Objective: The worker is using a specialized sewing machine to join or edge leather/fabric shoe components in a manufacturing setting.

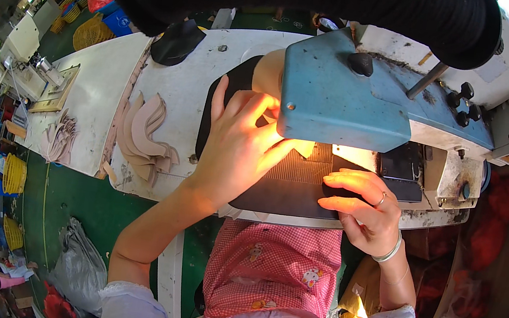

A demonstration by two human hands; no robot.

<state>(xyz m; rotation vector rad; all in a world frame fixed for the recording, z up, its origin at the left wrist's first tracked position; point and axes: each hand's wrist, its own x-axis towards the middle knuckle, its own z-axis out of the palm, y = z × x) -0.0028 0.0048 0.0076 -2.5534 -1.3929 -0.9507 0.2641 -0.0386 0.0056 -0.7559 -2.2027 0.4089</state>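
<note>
My left hand [238, 134] reaches in beside the blue machine head [346, 100]. Its little finger points up while the thumb and other fingers bend together close to the head's lower corner; what they pinch, if anything, is hidden. A ribbed brown plate [298, 167] lies under the head, lit brightly by the machine's lamp. My right hand [367, 209] rests at the right of this plate, fingers stretched and apart, tips on a dark surface [288, 195]. Behind my left hand a black flat panel [207, 133] shows, next to a rounded beige part [269, 73].
Curved pale beige pieces [145, 132] lie stacked left on the white table [189, 96]. More thin pieces [61, 137] lie farther left. A black piece [178, 43] sits at the back. A thick black hose [300, 4] crosses above. Black knobs [464, 104] stand on the machine.
</note>
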